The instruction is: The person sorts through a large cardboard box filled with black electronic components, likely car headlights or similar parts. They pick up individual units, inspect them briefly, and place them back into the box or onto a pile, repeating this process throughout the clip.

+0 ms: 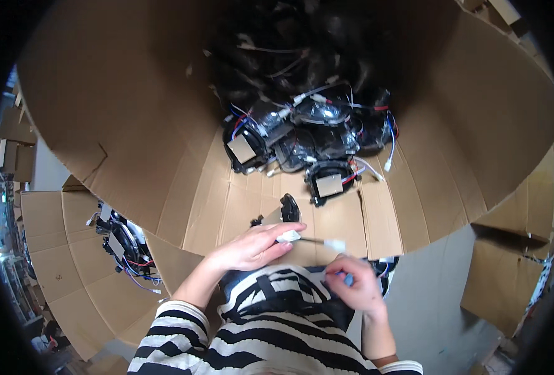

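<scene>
My left hand (255,247) is closed, with a small white plug connector (288,236) pinched between thumb and fingers. From it a short dark wire runs right to another white connector (335,245), which is blurred. Just beyond my left fingers shows a black plastic part (289,207), partly covered by the hand; I cannot tell whether the hand touches it. To the right, in front of my waist, my right hand (356,284) is closed with its fingertips pinched. A bit of blue (349,279) shows among those fingers, too small to name.
A big cardboard box (164,156) lies around the work, holding several black lamp-like units (330,181) with clear covers, silver boxes and loose wires. At left, another cardboard box (71,250) stands beside similar units (124,240). More cardboard (502,269) is at the right, over grey floor.
</scene>
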Demonstrator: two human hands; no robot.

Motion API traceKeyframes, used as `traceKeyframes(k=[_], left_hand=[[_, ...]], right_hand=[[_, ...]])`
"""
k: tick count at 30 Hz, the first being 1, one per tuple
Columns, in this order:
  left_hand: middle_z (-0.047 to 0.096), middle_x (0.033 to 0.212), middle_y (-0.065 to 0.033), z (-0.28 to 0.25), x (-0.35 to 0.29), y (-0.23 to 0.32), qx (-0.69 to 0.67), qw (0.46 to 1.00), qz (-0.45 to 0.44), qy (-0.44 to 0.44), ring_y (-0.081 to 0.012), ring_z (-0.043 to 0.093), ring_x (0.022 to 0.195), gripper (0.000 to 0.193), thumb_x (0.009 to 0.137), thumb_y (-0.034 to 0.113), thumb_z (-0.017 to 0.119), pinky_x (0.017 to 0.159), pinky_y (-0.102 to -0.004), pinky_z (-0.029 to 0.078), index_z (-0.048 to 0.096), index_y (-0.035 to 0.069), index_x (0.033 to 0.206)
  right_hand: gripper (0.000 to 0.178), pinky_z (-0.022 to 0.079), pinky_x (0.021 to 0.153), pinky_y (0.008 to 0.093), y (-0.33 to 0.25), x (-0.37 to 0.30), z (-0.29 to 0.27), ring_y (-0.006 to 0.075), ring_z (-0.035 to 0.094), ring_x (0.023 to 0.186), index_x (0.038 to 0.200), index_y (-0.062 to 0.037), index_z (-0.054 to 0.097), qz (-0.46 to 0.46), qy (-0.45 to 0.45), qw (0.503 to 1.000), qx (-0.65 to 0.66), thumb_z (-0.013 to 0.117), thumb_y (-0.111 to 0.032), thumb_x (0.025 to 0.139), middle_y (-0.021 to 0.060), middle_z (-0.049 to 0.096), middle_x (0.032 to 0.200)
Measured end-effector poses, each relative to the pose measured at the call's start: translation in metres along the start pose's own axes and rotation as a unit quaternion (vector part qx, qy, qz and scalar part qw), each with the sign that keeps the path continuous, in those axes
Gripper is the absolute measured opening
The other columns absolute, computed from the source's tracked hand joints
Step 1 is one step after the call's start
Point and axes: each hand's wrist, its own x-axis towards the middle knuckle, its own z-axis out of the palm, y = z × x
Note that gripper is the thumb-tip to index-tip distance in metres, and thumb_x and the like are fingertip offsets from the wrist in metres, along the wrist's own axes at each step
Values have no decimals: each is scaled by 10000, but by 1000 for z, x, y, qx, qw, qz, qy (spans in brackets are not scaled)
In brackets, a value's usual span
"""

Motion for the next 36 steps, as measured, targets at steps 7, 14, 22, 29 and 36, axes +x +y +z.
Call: traceKeyframes(k=[7, 14, 22, 29, 36], left_hand=[[597, 863, -145, 4, 5, -9, -247, 909, 73, -328, -236, 557, 682, 331, 888, 198, 372, 678, -308, 447, 566, -42, 1008], [558, 751, -153, 23, 10, -13, -280, 888, 174, -320, -274, 525, 624, 274, 885, 162, 392, 590, -319, 417, 608, 15, 965], [537, 632, -126, 25, 19, -18, -265, 901, 126, -319, -229, 517, 569, 285, 893, 190, 389, 543, -311, 405, 619, 33, 949], [606, 810, -82, 23, 13, -26, -303, 934, 5, -189, -118, 538, 700, 215, 852, 150, 484, 656, -234, 424, 602, -14, 926], [595, 817, -49, 19, -5, -25, -373, 924, -41, -75, -91, 522, 732, 144, 814, 78, 544, 671, -226, 412, 587, -32, 896]], right_hand=[[55, 381, 527, 234, 2, -4, -31, 136, 501, 603, 747, -9, 564, 15, -19, 998, 62, 578, 3, 695, 51, 539, 696], [61, 346, 478, 243, -5, 4, -7, 142, 473, 570, 699, -16, 557, -2, -52, 998, 22, 572, 34, 668, 26, 517, 632], [64, 385, 499, 297, -5, 6, -2, 217, 504, 580, 724, -32, 530, -30, -24, 995, -93, 568, -9, 679, 74, 524, 638], [41, 390, 514, 280, 8, 4, -26, 197, 495, 559, 739, -6, 561, 19, 22, 997, -77, 553, -6, 699, 80, 534, 641], [87, 371, 497, 268, 2, -19, -36, 181, 468, 548, 700, 5, 543, -51, 30, 998, -22, 578, 60, 643, 62, 516, 616]])
